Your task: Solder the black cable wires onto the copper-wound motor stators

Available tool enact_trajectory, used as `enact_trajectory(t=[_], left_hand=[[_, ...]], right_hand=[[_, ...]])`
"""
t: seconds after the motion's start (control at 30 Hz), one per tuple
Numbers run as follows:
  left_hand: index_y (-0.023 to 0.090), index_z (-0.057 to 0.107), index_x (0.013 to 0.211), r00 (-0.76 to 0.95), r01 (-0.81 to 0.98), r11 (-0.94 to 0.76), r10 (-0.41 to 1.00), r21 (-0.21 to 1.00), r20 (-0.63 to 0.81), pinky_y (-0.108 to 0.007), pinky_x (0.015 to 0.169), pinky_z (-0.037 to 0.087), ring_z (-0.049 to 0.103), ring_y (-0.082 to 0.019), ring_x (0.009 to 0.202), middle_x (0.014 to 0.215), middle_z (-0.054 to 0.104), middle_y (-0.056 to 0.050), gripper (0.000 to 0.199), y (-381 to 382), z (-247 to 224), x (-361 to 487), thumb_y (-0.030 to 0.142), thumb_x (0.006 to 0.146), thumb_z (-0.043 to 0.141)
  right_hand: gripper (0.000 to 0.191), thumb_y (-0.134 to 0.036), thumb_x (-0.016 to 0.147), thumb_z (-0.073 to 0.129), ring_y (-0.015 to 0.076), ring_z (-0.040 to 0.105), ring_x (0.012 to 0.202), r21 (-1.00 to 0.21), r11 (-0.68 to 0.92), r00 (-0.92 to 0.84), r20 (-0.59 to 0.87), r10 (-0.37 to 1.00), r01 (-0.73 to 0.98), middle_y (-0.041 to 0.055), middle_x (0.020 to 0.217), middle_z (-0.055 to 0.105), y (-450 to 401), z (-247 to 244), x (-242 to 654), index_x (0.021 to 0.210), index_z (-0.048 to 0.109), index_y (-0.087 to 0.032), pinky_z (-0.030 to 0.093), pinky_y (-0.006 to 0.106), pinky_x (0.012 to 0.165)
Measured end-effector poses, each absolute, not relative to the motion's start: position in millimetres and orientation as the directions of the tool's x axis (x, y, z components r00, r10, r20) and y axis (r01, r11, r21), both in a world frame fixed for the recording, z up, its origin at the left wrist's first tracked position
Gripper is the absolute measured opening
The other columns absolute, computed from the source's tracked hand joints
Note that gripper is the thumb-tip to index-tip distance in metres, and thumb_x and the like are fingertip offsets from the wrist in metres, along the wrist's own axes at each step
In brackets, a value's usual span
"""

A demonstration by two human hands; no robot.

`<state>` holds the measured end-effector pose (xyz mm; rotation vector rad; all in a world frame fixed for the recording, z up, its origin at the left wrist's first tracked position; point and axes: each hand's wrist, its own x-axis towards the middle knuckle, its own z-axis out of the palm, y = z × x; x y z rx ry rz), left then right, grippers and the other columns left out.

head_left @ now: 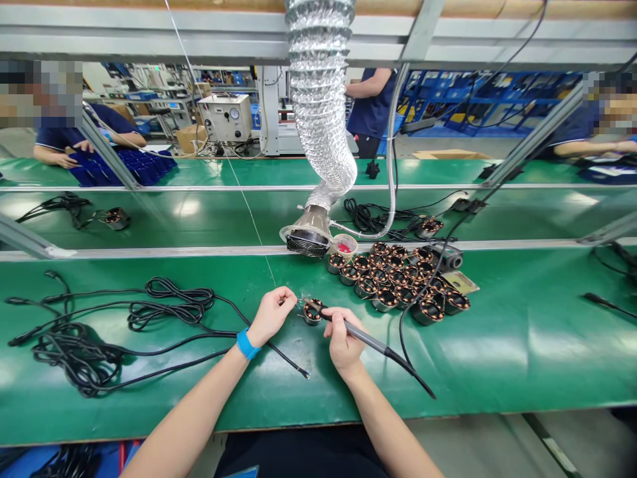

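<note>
A soldering iron [365, 337] with a grey handle lies in my right hand [344, 338], its tip pointing left over a small round motor stator [313, 312] with copper windings. My left hand [273, 312], with a blue band on the wrist, pinches something too small to make out just left of the stator. A thin pale strand [250, 216] runs down from above toward the fingers of that hand. Fine wires and a wisp of smoke show between the fingertips and the iron's tip. Below them, a black cable's stripped end [304, 374] rests on the green mat [279, 405].
Several stators [385, 299] sit clustered at right of centre, beside a small cup [344, 245] and an iron stand [449, 256]. An extraction fan [307, 240] hangs above my hands. Coiled black cables [79, 352] cover the left side. People work beyond the bench.
</note>
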<state>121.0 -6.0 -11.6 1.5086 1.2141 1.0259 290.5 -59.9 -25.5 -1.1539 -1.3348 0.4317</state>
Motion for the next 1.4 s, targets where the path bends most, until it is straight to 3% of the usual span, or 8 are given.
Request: enact_trajectory(t=[0.43,0.63,0.77,0.87,0.93,1.2,1.4], left_hand=[[0.016,0.058,0.071,0.166,0.221,-0.082,0.985,0.972,0.046,-0.022,0.058,0.035,0.047,-0.012,0.061,0.066,0.055,0.001,0.023,-5.1,-13.0,120.0,0.036,0.083,0.055],[0.016,0.058,0.071,0.169,0.212,-0.095,0.984,0.973,0.060,-0.022,0.059,0.036,0.048,-0.012,0.062,0.066,0.056,0.001,0.022,-3.9,-14.4,119.6,0.034,0.083,0.056],[0.016,0.059,0.073,0.185,0.218,-0.098,0.981,0.971,0.058,-0.022,0.061,0.037,0.049,-0.012,0.063,0.067,0.057,0.001,0.022,-4.6,-12.7,118.8,0.034,0.085,0.056],[0.015,0.059,0.074,0.220,0.223,-0.124,0.973,0.967,0.075,-0.023,0.064,0.039,0.051,-0.013,0.067,0.070,0.058,0.000,0.023,-7.6,-9.5,118.4,0.034,0.087,0.055],[0.015,0.060,0.075,0.248,0.230,-0.141,0.965,0.963,0.082,-0.023,0.065,0.040,0.052,-0.013,0.068,0.071,0.059,-0.001,0.024,-10.7,-6.6,118.5,0.034,0.088,0.055],[0.016,0.064,0.081,0.313,0.362,-0.257,0.939,0.896,0.143,-0.024,0.062,0.038,0.049,-0.013,0.067,0.075,0.058,-0.001,0.027,-17.6,6.1,112.8,0.036,0.093,0.051],[0.015,0.061,0.081,0.313,0.312,-0.134,0.949,0.940,0.032,-0.023,0.059,0.036,0.045,-0.012,0.062,0.069,0.054,0.001,0.029,-15.2,0.2,113.2,0.040,0.092,0.050]], right_hand=[[0.028,-0.029,0.095,0.044,0.0136,0.056,0.045,-0.849,0.418,0.295,0.510,0.808,0.323,-0.0042,0.048,0.054,-62.0,-30.2,290.7,0.087,0.070,-0.020,0.049,0.028,0.053],[0.025,-0.024,0.096,0.044,0.0138,0.057,0.048,-0.808,0.464,0.226,0.559,0.797,0.364,-0.0040,0.052,0.056,-60.4,-22.7,287.6,0.094,0.069,-0.021,0.052,0.030,0.060],[0.024,-0.018,0.093,0.050,0.0155,0.065,0.071,-0.728,0.526,0.086,0.618,0.782,0.440,0.0022,0.079,0.065,-52.0,-14.6,281.5,0.110,0.066,-0.022,0.054,0.030,0.072],[0.033,-0.015,0.092,0.052,0.0161,0.065,0.089,-0.662,0.560,-0.027,0.634,0.773,0.497,0.0058,0.102,0.062,-44.0,-14.7,276.0,0.122,0.062,-0.026,0.055,0.030,0.081],[0.039,-0.013,0.093,0.050,0.0153,0.063,0.095,-0.643,0.577,-0.071,0.635,0.770,0.504,0.0053,0.107,0.058,-39.8,-17.5,273.0,0.127,0.058,-0.028,0.054,0.030,0.085],[0.038,-0.009,0.093,0.048,0.0139,0.061,0.091,-0.627,0.629,-0.075,0.678,0.731,0.460,0.0034,0.103,0.054,-37.7,-23.4,270.0,0.124,0.059,-0.029,0.053,0.027,0.084],[0.033,-0.009,0.092,0.051,0.0137,0.062,0.087,-0.628,0.612,-0.059,0.673,0.737,0.481,0.0043,0.100,0.055,-39.6,-21.6,270.8,0.119,0.059,-0.026,0.054,0.026,0.079]])
